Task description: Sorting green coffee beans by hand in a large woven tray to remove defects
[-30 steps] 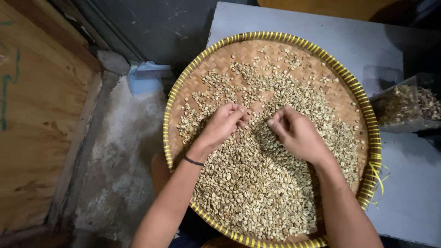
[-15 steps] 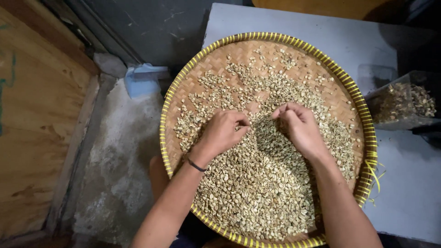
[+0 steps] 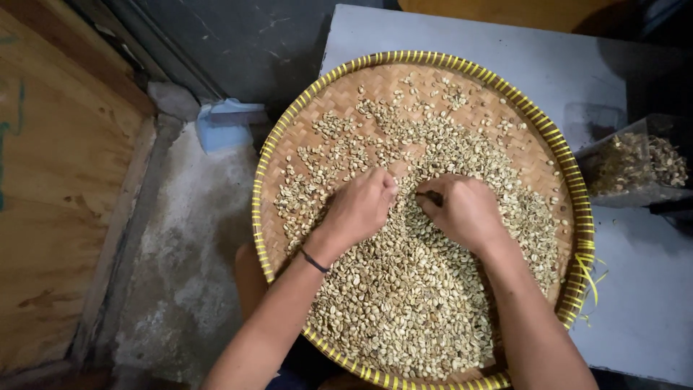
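a clear plastic container (image 3: 635, 170) of darker, mixed bits sits at the right edge on the grey table (image 3: 505, 40), just beside the tray; a pale blue plastic piece (image 3: 227, 124) lies on the concrete floor to the left, near a plywood board (image 3: 50, 188). the pale green coffee beans (image 3: 404, 289) lie spread over the round woven tray (image 3: 285, 231) with its yellow rim, thickest toward the near side. the left hand (image 3: 357, 208) rests knuckles-up on the beans, fingers curled together into the pile. the right hand (image 3: 465, 211) lies just beside it, fingers bent inward, its fingertips (image 3: 432, 196) seeming to pinch something small and dark; what exactly, i cannot tell. a dark band (image 3: 312, 260) circles the left wrist.
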